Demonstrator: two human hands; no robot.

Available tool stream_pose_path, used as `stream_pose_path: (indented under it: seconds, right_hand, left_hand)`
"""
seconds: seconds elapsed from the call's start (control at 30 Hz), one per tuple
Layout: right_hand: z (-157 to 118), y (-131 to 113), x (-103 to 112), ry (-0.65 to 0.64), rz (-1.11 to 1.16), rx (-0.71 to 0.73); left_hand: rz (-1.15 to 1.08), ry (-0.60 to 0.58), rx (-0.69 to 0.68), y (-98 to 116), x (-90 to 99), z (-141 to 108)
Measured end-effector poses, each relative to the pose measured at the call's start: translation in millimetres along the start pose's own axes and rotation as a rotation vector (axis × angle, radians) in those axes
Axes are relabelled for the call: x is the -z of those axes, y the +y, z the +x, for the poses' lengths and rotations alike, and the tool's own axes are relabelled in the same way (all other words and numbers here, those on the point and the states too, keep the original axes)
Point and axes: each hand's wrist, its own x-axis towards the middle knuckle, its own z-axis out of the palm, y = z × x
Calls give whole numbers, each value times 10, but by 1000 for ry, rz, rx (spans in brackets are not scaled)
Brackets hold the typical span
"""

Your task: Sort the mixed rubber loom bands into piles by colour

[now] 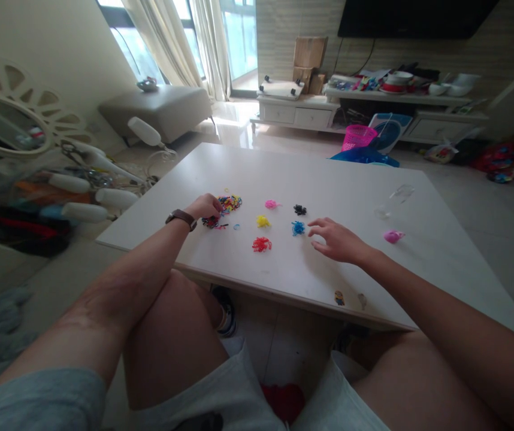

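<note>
My left hand, with a watch on its wrist, reaches into a mixed heap of small coloured rubber bands. Its fingers are curled together at the heap's edge; what they pinch is hidden. Just right of the blue rubber bands, my right hand hovers with fingers apart and holds nothing. Separate single-colour piles lie between the hands: pink bands, yellow bands, red bands and black bands. A lone light-blue band rests near the mixed heap.
The white table also bears a pink object, a clear plastic item and a small yellow figure sticker near the front edge. Left of the table stands a lamp with white shades. My legs are beneath the near edge.
</note>
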Motion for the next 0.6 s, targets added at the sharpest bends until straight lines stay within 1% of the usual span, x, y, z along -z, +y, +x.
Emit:
stream_pose_path:
  seconds: [0.17, 0.4, 0.5, 0.6]
  right_hand:
    - [-2, -2, -5, 2, 0, 10]
    - [-6, 0, -6, -4, 1, 6]
    - [-4, 4, -2, -12, -1, 1]
    - [-2, 0, 4, -17, -5, 4]
  left_hand:
    - [33, 15, -47, -20, -69, 22]
    - [-6, -31, -8, 52, -52, -3]
    - [-6, -15, 8, 69, -40, -11]
    - [2, 2, -15, 69, -49, -19]
